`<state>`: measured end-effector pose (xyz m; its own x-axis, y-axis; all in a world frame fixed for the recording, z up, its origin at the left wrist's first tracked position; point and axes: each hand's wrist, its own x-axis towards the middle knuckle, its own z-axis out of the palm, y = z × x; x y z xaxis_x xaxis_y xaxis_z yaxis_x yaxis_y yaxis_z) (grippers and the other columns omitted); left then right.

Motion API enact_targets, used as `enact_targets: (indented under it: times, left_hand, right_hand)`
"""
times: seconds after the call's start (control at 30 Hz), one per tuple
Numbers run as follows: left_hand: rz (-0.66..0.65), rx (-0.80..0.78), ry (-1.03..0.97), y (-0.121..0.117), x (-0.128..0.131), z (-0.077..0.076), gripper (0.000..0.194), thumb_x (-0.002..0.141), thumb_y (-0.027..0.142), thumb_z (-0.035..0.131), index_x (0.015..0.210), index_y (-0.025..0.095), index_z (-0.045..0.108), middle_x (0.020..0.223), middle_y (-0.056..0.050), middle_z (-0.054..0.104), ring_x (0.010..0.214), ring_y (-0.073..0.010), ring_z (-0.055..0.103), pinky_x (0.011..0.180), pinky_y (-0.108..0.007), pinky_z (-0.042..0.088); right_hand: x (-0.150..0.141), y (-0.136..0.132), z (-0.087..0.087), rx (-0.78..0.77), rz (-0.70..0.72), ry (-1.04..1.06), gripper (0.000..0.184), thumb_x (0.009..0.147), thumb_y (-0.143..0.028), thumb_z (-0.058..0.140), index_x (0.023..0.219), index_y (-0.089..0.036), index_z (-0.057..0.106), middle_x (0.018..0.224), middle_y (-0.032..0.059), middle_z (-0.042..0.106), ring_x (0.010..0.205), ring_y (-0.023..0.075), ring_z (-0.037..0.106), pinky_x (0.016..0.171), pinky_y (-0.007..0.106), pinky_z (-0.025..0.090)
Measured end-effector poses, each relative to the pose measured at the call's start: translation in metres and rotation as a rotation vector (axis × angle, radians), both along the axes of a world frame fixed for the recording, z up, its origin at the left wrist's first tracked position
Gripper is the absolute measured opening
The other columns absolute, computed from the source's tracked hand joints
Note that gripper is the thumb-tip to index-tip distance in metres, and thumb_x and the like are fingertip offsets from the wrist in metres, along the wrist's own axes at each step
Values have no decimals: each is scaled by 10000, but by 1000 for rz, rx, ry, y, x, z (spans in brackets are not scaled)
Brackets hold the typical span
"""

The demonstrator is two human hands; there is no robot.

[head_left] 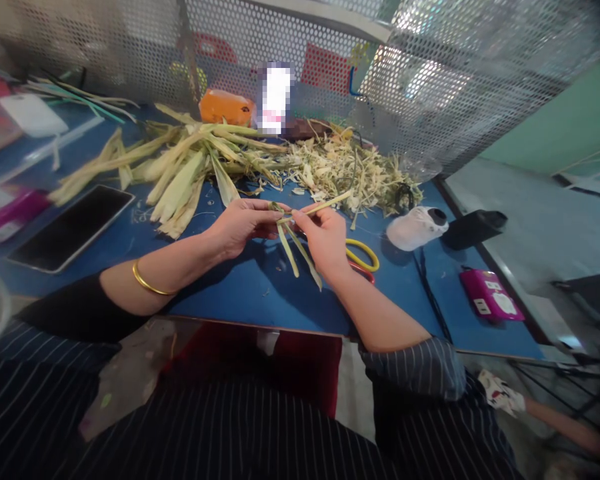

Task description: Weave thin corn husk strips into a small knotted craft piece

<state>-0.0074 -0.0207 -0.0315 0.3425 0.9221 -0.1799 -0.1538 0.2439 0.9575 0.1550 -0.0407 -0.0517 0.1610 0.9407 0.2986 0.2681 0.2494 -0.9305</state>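
Note:
Corn husk strips (pixel 289 252) hang down between my two hands, above the blue table. My left hand (pixel 247 223) pinches them at their gathered top, thumb against fingers. Close beside it, my right hand (pixel 325 237) is closed on a pale husk strip (pixel 336 200) that sticks out to the upper right. The fingertips of both hands nearly meet, so the exact join of the strips is hidden. Below my right wrist lie the yellow and red loops of what look like scissor handles (pixel 363 255). Behind my hands spreads a bundle of long corn husks (pixel 190 167).
A heap of shredded husk (pixel 350 167) lies at the back of the blue table (pixel 220 287), before a perforated metal screen (pixel 290 33). To the left rests a dark phone (pixel 73 227). On the right are a white object (pixel 415 229), a black one (pixel 475 229) and a magenta box (pixel 493 295).

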Motion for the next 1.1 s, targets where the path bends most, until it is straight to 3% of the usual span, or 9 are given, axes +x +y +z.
enact_targets:
  times: [0.17,0.3,0.37,0.47,0.53,0.6,0.77,0.93,1.1]
  left_hand:
    - [-37,85,6,0,0,-5,349,630,279,822,951,157,755,809,-56,728,716,-138,667,673,-243,526]
    - [91,81,-8,4,0,-6,311,627,249,814,919,163,752,760,-33,704,663,-116,630,601,-220,490]
    - [140,61,-25,7,-2,-6,253,633,220,796,874,161,750,713,-27,685,617,-104,599,540,-204,447]
    - [165,50,-34,11,-4,-7,190,635,206,776,816,158,742,701,-29,684,569,-89,555,498,-202,392]
    - [154,47,-34,12,-4,-8,205,628,220,781,821,164,740,735,-32,701,576,-90,560,498,-206,378]
    - [149,47,-20,10,-4,-8,224,614,225,791,825,170,740,739,-27,703,580,-93,562,493,-207,363]
    - [84,117,45,1,-1,-3,180,626,222,772,793,160,743,682,-10,671,558,-91,550,494,-212,352]
    - [-35,173,124,-5,0,1,116,644,218,754,715,129,733,600,-15,637,530,-90,528,510,-222,367]
    - [-61,184,139,-8,3,-3,159,659,258,755,758,135,738,635,-23,642,545,-92,519,521,-224,387]
  right_hand:
    - [-1,4,-6,-128,74,163,217,780,-394,669,751,-194,591,658,-18,625,558,126,605,569,291,507]
    - [1,-2,1,-138,180,-102,264,897,-413,516,755,-197,571,629,-16,618,497,122,586,534,281,472]
    - [3,-6,7,9,243,-342,149,926,-292,477,910,-200,593,725,-5,668,575,127,614,612,284,479]
    - [6,-8,13,315,299,-786,232,933,-173,443,1112,-205,588,1017,54,703,809,157,640,752,309,461]
    - [8,-7,14,477,328,-1029,250,951,-175,420,1098,-198,621,1083,76,691,883,171,623,795,323,437]
    - [10,-5,14,594,343,-1108,254,962,-185,413,1069,-200,643,1025,64,701,879,166,615,828,327,420]
    - [11,-4,15,630,157,-838,174,942,-257,500,930,-234,672,950,38,685,918,166,607,878,344,407]
    - [12,2,11,376,44,-500,156,876,-278,585,743,-197,594,824,33,637,813,169,596,760,317,452]
    - [11,7,5,205,-19,-477,234,811,-267,623,635,-206,482,660,-19,542,629,129,483,618,281,386]
